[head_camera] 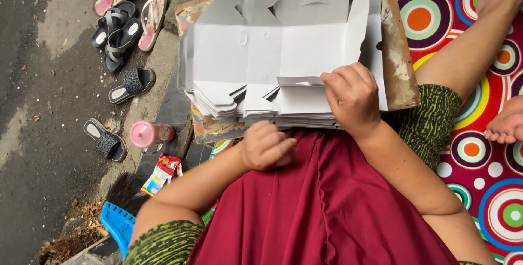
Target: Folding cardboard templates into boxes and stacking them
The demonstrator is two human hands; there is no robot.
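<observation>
Cardboard box blanks (272, 52), stacked flat, under right hand (351, 99).

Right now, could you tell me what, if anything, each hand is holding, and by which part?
The right hand grips the top flat white carton blank at its near edge. The left hand is curled beneath the stack's near edge; whether it holds anything cannot be told.

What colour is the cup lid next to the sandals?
Pink. The cup lid shows best in the head view, on the kerb left of the left hand.
</observation>
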